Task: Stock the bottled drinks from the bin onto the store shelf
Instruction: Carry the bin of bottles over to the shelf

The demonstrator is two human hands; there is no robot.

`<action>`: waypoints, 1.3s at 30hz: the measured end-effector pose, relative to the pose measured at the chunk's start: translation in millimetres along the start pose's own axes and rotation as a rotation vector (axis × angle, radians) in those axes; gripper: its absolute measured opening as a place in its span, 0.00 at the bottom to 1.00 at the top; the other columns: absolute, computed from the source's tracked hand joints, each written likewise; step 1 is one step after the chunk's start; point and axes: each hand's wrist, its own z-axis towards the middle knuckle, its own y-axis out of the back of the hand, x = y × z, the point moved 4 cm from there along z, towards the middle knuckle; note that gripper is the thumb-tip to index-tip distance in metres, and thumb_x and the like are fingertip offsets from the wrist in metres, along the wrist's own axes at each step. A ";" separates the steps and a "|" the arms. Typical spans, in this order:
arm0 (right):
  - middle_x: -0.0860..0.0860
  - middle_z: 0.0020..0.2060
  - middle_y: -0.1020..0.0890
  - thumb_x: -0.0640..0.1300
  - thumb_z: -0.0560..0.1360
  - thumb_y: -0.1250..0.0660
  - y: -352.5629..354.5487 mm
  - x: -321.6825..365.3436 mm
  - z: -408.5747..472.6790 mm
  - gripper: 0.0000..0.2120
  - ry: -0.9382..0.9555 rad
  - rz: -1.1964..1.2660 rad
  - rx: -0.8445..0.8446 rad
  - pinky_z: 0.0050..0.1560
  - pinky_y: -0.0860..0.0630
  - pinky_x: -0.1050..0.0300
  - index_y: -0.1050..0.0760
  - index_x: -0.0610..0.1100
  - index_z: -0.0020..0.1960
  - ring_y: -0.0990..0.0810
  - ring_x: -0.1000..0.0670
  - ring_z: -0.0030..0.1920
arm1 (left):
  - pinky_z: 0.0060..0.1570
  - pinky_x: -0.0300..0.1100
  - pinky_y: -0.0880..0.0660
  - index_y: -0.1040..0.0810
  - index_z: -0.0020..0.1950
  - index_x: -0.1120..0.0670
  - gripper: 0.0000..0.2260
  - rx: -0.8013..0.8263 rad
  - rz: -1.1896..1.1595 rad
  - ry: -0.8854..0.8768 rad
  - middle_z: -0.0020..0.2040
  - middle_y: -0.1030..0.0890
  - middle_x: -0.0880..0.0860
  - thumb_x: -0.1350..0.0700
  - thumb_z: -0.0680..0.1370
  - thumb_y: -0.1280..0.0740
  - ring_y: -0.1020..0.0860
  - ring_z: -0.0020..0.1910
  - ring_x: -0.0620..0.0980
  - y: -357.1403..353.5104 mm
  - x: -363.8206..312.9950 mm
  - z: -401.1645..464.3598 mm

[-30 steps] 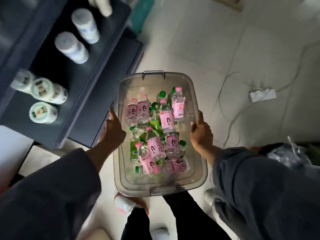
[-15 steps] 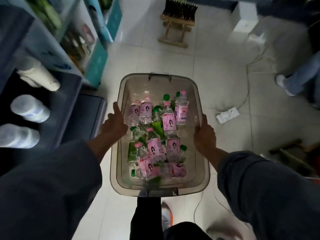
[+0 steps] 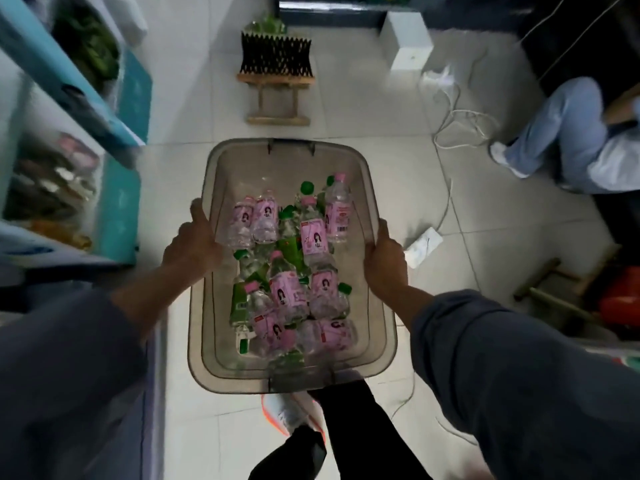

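Note:
I carry a translucent grey plastic bin (image 3: 242,157) in front of me, above the tiled floor. My left hand (image 3: 192,242) grips its left rim, thumb over the edge. My right hand (image 3: 384,261) grips its right rim. Inside lie several small clear bottles, some with pink labels and caps (image 3: 313,237), some with green labels and caps (image 3: 239,301), piled loosely toward the near end. A store shelf (image 3: 65,109) with teal edges stands at the left, blurred, with packaged goods on it.
A small wooden stand with a dark slatted top (image 3: 275,64) is on the floor ahead. White cables and a power strip (image 3: 424,242) lie to the right. A person in light jeans (image 3: 561,133) sits at the right. My shoe (image 3: 291,412) shows below the bin.
I have walked forward with the bin, past the dark shelf with white bottles; the view has tilted up, showing the teal shelf, the wooden stand and the seated person. Both hands keep their grip.

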 end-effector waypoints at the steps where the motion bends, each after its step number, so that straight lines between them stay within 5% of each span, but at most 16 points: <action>1: 0.41 0.48 0.19 0.47 0.85 0.45 0.0 2.9 16.4 0.26 0.014 -0.005 -0.010 0.47 0.21 0.43 0.47 0.46 0.81 0.19 0.39 0.46 | 0.52 0.61 0.21 0.52 0.79 0.47 0.39 0.006 -0.023 -0.006 0.59 0.23 0.65 0.62 0.76 0.32 0.21 0.52 0.66 -0.1 -4.8 15.1; 7: 0.40 0.47 0.20 0.46 0.85 0.45 -4.8 11.1 104.6 0.23 0.010 0.016 -0.010 0.43 0.27 0.47 0.45 0.45 0.79 0.20 0.37 0.46 | 0.49 0.61 0.19 0.51 0.79 0.48 0.39 0.082 -0.119 -0.017 0.59 0.22 0.65 0.66 0.76 0.32 0.20 0.48 0.64 -4.5 -50.0 97.9; 13: 0.44 0.45 0.21 0.47 0.85 0.45 8.8 12.2 182.8 0.26 -0.151 0.088 0.038 0.44 0.19 0.41 0.49 0.50 0.80 0.20 0.43 0.41 | 0.48 0.57 0.19 0.53 0.80 0.52 0.40 0.153 -0.057 -0.051 0.58 0.21 0.66 0.64 0.76 0.33 0.19 0.46 0.63 16.3 -131.5 171.3; 18: 0.41 0.47 0.20 0.48 0.85 0.45 26.4 22.4 270.6 0.26 -0.139 0.102 0.004 0.46 0.20 0.42 0.48 0.47 0.80 0.20 0.41 0.44 | 0.41 0.51 0.20 0.54 0.82 0.56 0.41 0.189 -0.081 -0.127 0.50 0.22 0.59 0.66 0.76 0.32 0.25 0.34 0.48 32.7 -196.4 246.4; 26: 0.41 0.49 0.20 0.46 0.85 0.44 54.5 56.5 391.1 0.25 -0.230 0.109 -0.021 0.46 0.23 0.46 0.46 0.47 0.80 0.21 0.40 0.45 | 0.38 0.54 0.19 0.53 0.82 0.54 0.44 0.189 -0.008 -0.194 0.49 0.19 0.62 0.64 0.75 0.28 0.20 0.37 0.56 53.6 -276.7 381.8; 33: 0.44 0.47 0.20 0.48 0.85 0.44 78.4 92.0 498.7 0.24 -0.322 0.142 -0.088 0.45 0.20 0.42 0.46 0.50 0.79 0.21 0.43 0.42 | 0.29 0.41 0.31 0.51 0.81 0.56 0.36 0.222 -0.009 -0.377 0.39 0.21 0.55 0.61 0.79 0.33 0.22 0.34 0.53 83.2 -364.2 490.9; 36: 0.44 0.48 0.20 0.48 0.85 0.44 95.0 109.0 545.2 0.25 -0.356 0.168 -0.127 0.45 0.20 0.43 0.46 0.51 0.79 0.20 0.41 0.43 | 0.37 0.41 0.31 0.44 0.79 0.57 0.32 0.231 -0.043 -0.467 0.46 0.23 0.51 0.66 0.78 0.34 0.20 0.45 0.57 107.0 -406.9 531.2; 39: 0.44 0.49 0.20 0.46 0.85 0.43 112.7 116.5 590.3 0.25 -0.384 0.210 -0.140 0.45 0.20 0.44 0.46 0.51 0.79 0.20 0.42 0.44 | 0.46 0.49 0.22 0.54 0.82 0.53 0.41 0.258 0.021 -0.429 0.51 0.18 0.57 0.60 0.76 0.31 0.18 0.44 0.59 122.9 -446.1 579.0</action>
